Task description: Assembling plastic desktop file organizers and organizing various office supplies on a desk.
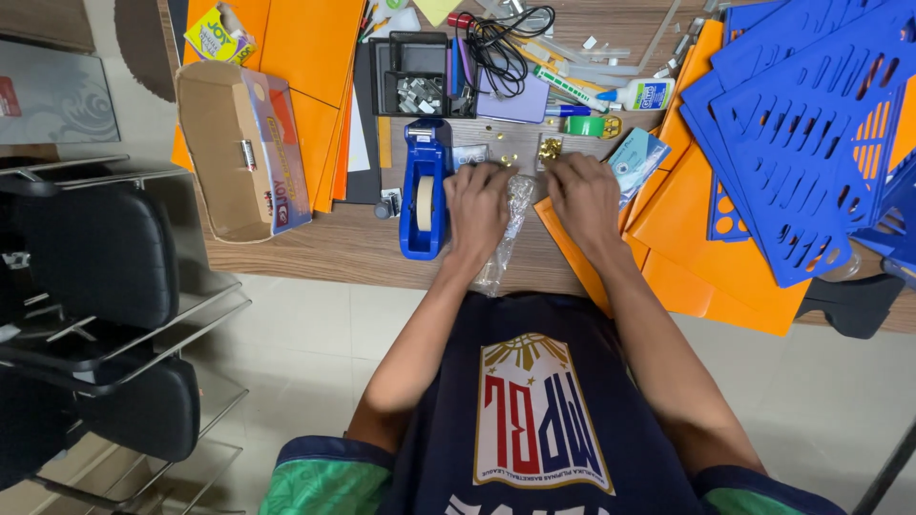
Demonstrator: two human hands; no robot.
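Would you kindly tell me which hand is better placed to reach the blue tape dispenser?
Probably the left hand: it rests right beside the blue tape dispenser, while the right hand lies farther away, across the clear plastic bag.

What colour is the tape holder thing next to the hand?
The tape dispenser is blue, seen in the head view, just beside the left hand.

Pretty bright and even, looks like soft overhead room light. Barely any hard shadows, just faint ones under the hands on the worktop [315, 243]. Bit of sheen on the clear plastic bag [510, 224]. Sharp in the middle, noticeably wide-angle bent toward the edges, chairs [95, 257] stretched.
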